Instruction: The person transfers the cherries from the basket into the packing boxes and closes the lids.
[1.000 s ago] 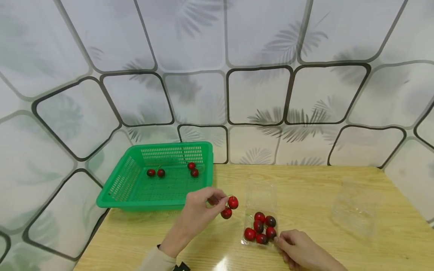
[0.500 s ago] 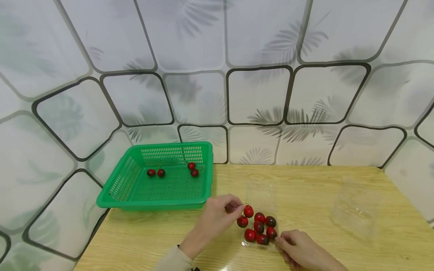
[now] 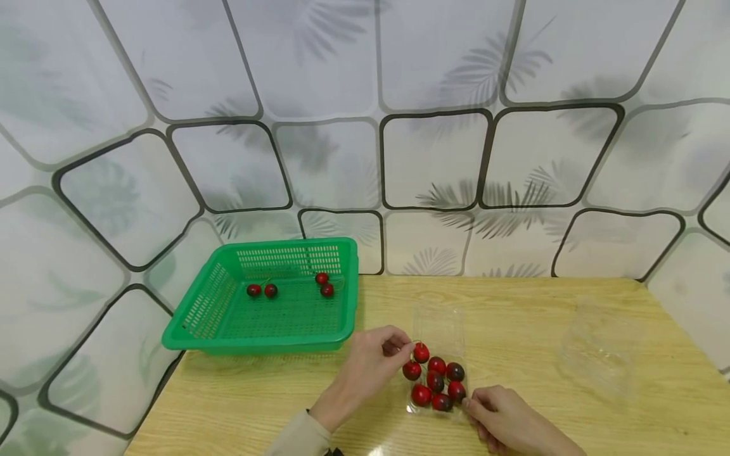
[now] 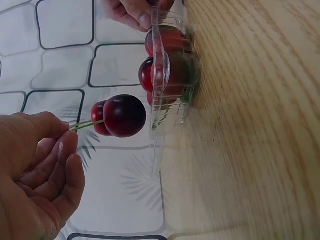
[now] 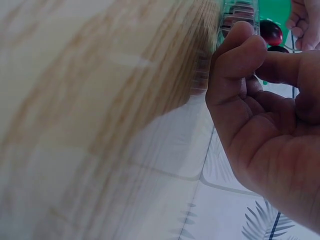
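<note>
My left hand (image 3: 372, 360) pinches the green stems (image 4: 87, 124) of a pair of dark red cherries (image 4: 125, 116) between thumb and forefinger. In the left wrist view the pair hangs beside the rim of a clear plastic clamshell box (image 4: 167, 75), apart from it. From the head view the two overlap the box's left side. Several more cherries (image 3: 435, 381) lie in the box, whose clear lid (image 3: 438, 326) is folded back flat. My right hand (image 3: 504, 415) pinches the box's near right corner between thumb and curled forefinger; the right wrist view shows those fingertips (image 5: 252, 47) at the wall.
A green slotted basket (image 3: 262, 345) stands at the back left, with a cherry pair (image 3: 262, 291) on its left and another pair (image 3: 325, 285) on its right. More clear plastic packaging (image 3: 595, 351) lies on the wooden table (image 3: 513, 329) at the right. A patterned backdrop (image 3: 433, 158) rises behind.
My left hand has moved right with the cherry pair, from beside the basket's front corner to the clamshell's left side, slowing in the last half second. My right hand has stayed at the box corner.
</note>
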Motion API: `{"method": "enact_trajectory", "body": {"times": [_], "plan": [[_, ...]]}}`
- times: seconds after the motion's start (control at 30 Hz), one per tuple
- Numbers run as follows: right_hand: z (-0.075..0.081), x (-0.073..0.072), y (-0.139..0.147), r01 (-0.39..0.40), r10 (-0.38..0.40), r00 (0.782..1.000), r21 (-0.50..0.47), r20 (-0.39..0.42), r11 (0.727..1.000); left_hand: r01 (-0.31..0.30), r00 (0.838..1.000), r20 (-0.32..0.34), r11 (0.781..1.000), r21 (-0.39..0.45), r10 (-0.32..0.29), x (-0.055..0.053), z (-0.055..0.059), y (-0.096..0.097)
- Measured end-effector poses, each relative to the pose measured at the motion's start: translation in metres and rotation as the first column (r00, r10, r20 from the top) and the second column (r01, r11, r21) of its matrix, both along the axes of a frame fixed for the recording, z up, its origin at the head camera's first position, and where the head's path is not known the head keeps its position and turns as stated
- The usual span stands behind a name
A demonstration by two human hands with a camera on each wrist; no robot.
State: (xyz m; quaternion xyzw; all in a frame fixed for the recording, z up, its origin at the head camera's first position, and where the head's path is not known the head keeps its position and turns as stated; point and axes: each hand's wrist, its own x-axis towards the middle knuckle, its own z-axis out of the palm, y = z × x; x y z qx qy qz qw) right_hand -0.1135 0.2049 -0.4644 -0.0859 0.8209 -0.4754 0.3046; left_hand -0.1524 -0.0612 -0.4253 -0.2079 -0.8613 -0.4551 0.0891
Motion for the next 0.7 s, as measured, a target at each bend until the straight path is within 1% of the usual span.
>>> {"method": "enact_trajectory", "body": {"times": [0.2, 0.3, 0.4, 0.47, 0.53, 0.6, 0.63, 0.7], "plan": [[0.001, -0.002, 0.003, -0.008, 0.007, 1.000, -0.016, -0.008, 1.000, -0.001, 1.000, -0.013, 1.000, 0.000, 0.001, -0.002, 0.004, 0.001], [0.003, -0.003, 0.007, 0.001, -0.001, 1.000, -0.005, -0.011, 1.000, 0.000, 1.000, -0.015, 1.000, 0.003, 0.000, -0.003, 0.007, 0.001], [0.009, -0.008, 0.017, 0.002, -0.002, 0.999, 0.015, -0.051, 1.000, -0.002, 1.000, -0.011, 1.000, 0.005, 0.002, -0.003, 0.009, 0.001], [0.015, -0.011, 0.027, 0.023, -0.019, 0.996, 0.040, -0.093, 0.999, -0.004, 1.000, -0.008, 1.000, 0.003, 0.004, -0.004, 0.010, 0.001], [0.023, -0.016, 0.040, 0.072, -0.059, 0.987, 0.084, -0.147, 0.994, -0.005, 1.000, -0.004, 1.000, 0.003, 0.005, -0.004, 0.011, 0.002], [0.032, -0.020, 0.056, 0.160, -0.129, 0.973, 0.156, -0.192, 0.975, -0.004, 1.000, -0.004, 1.000, 0.004, 0.004, -0.005, 0.012, 0.002], [0.037, -0.022, 0.065, 0.210, -0.165, 0.961, 0.194, -0.224, 0.958, -0.005, 1.000, -0.006, 1.000, 0.005, 0.005, -0.005, 0.013, 0.002], [0.043, -0.026, 0.086, 0.304, -0.219, 0.928, 0.270, -0.302, 0.914, -0.007, 1.000, -0.008, 1.000, 0.006, 0.007, -0.005, 0.014, 0.002]]}}
